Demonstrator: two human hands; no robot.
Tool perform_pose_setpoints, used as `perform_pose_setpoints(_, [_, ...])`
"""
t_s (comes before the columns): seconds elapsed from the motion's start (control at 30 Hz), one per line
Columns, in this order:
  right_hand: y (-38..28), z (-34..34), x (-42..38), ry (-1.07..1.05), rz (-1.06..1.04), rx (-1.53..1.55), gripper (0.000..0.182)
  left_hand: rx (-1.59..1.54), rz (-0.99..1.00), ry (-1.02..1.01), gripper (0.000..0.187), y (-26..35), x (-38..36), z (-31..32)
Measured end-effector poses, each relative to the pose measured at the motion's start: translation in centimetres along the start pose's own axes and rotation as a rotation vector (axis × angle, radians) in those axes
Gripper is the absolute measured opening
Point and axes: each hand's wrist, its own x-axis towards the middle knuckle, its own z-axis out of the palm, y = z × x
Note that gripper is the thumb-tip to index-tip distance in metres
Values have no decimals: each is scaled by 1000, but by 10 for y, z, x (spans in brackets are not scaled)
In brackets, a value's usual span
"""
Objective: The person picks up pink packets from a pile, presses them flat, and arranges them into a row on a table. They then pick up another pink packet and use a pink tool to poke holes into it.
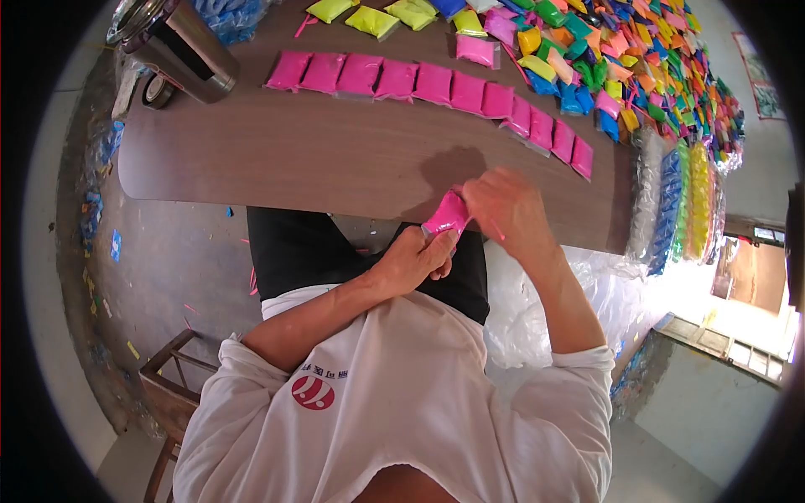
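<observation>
Close to the table's front edge, my left hand is closed around the lower end of a bright pink clear-film packet, thumb along its side. My right hand is slightly blurred, its fingers curled in at the packet's upper end. A thin pink strip shows just under the right hand. Beyond both hands, a curved row of similar pink packets lies flat on the brown table. One more pink packet lies behind the row.
A steel flask stands at the back left beside a dark round lid. Yellow packets lie at the back. A large heap of many-coloured packets fills the far right, with bagged stacks at the right edge.
</observation>
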Motion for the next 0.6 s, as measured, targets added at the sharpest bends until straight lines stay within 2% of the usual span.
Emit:
perform_pose_setpoints(0.03, [5,-1,2,12,-5,-42,15,15,-1,-5,49,1,1,0])
perform_pose_setpoints(0.13, [-9,-18,4,31,57,88,16,47,27,-12,54,-11,-1,-3])
perform_pose_setpoints(0.23, [-19,-5,0,-5,44,111,17,57,22,-16,54,-7,-3,-2])
perform_pose_setpoints(0.33, [1,4,4,67,94,25,18,15,32,18,54,-1,1,1])
perform_pose_setpoints(0.43, [-6,-12,4,106,132,175,19,61,2,0,53,-6,-3,-4])
perform_pose_setpoints(0.53, [-23,-3,-1,89,140,214,17,-21,-18,18,52,-8,-4,-1])
perform_pose_setpoints(0.6, [-9,4,-5,168,233,191,14,19,-20,-5,52,-4,-3,-2])
